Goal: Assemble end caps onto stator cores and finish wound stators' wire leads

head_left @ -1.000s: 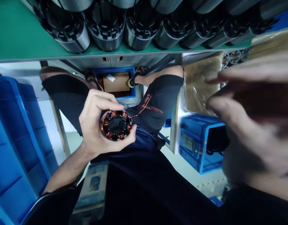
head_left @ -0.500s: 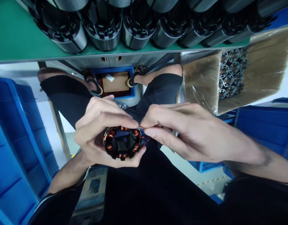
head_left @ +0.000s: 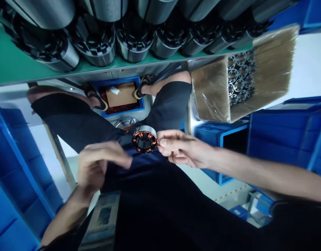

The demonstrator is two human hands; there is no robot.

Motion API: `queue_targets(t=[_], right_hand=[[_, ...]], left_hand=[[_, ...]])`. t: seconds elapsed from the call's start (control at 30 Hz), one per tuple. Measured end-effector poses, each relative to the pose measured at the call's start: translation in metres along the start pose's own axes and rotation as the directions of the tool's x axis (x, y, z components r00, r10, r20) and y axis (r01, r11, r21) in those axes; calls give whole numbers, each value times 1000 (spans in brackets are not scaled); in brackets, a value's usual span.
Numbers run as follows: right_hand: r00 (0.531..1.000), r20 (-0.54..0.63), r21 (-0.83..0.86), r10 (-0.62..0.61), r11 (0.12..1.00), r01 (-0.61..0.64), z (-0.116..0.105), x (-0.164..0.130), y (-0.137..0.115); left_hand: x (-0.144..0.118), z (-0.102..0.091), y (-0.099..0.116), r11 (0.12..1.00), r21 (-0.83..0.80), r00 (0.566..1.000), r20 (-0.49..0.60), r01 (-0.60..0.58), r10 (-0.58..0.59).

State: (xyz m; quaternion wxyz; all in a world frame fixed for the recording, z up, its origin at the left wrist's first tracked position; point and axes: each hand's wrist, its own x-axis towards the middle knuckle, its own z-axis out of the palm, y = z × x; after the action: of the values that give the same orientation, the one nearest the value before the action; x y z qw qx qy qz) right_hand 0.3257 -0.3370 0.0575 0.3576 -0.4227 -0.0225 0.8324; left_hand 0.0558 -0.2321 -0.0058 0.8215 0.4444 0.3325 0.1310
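A motor stator [head_left: 145,140], a steel ring with copper windings and a dark inner core, hangs in front of my lap. My right hand [head_left: 182,148] is closed at its right edge, pinching at the copper wire ends there. Loose thin wire ends show under those fingers. My left hand [head_left: 102,164] is off the stator, to its left and a little lower. It is blurred by motion, with fingers stretched toward the stator and nothing visible in them.
Rows of metal cylinders [head_left: 134,48] stand on the green bench [head_left: 24,59] ahead. At right is a plastic-lined carton [head_left: 211,92] holding metal rings. Blue bins [head_left: 16,150] flank both sides. A blue tray [head_left: 121,112] and a metal bowl [head_left: 125,122] sit lower down.
My left hand has let go of the stator and moved left and down. The stator now hangs at my right hand, farther from the camera and tilted, showing its steel outer side.
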Motion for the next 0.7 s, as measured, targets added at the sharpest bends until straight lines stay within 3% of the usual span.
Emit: queue_targets(t=[0.07, 0.13, 0.17, 0.2, 0.23, 0.27, 0.3, 0.33, 0.37, 0.4, 0.43, 0.47, 0.5, 0.53, 0.57, 0.63, 0.67, 0.7], right_hand=[[1000, -1, 12, 12, 1000, -12, 0, 1, 10], [999, 48, -98, -23, 995, 28, 5, -1, 2], [992, 84, -228, -89, 968, 106, 8, -4, -8], [977, 136, -412, -166, 887, 208, 12, -7, -20], [950, 205, -614, -236, 725, 313, 14, -11, -34], [919, 275, -782, -282, 490, 385, 15, -16, -47], [898, 333, -884, -287, 236, 403, 15, -21, -59], [889, 372, -921, -267, 15, 390, 13, -27, -69], [883, 393, -919, -257, -150, 366, 11, -32, -77], [871, 407, -904, -275, -257, 342, 8, -37, -83], [847, 421, -894, -326, -310, 324, 5, -41, -88], [816, 416, -899, -401, -314, 304, 2, -45, -92], [786, 388, -919, -481, -270, 288, -1, -47, -96], [776, 330, -944, -538, -177, 279, -3, -47, -98], [806, 252, -960, -536, -36, 277, -5, -45, -100], [948, 111, -923, -299, 321, 210, -6, -36, -99], [992, 80, -865, -101, 487, 119, -5, -31, -95], [993, 76, -790, 91, 613, 4, -5, -25, -90]], left_hand=[[14, -2, 5, 926, 283, 963, -23, -252, 269], [33, 4, 13, 660, 536, 822, 122, -527, 557], [41, 10, 18, 558, 575, 765, 201, -598, 612], [47, 16, 23, 571, 548, 772, 254, -611, 582], [50, 24, 27, 708, 449, 839, 291, -545, 461], [52, 31, 31, 877, 315, 904, 349, -363, 248], [51, 37, 33, 977, 193, 905, 426, -89, -1], [48, 41, 35, 981, 116, 847, 494, 158, -195], [45, 43, 35, 956, 94, 810, 512, 279, -287], [42, 44, 35, 958, 127, 844, 455, 256, -286], [39, 43, 35, 967, 227, 921, 342, 112, -187], [37, 41, 35, 919, 381, 971, 240, -99, 5], [35, 38, 34, 784, 542, 953, 205, -302, 225], [34, 35, 34, 596, 661, 881, 242, -457, 407], [34, 33, 34, 411, 721, 792, 314, -558, 524], [35, 31, 35, 187, 749, 664, 408, -636, 627], [37, 31, 36, 136, 754, 629, 418, -643, 655], [40, 32, 37, 103, 750, 593, 422, -653, 686]])
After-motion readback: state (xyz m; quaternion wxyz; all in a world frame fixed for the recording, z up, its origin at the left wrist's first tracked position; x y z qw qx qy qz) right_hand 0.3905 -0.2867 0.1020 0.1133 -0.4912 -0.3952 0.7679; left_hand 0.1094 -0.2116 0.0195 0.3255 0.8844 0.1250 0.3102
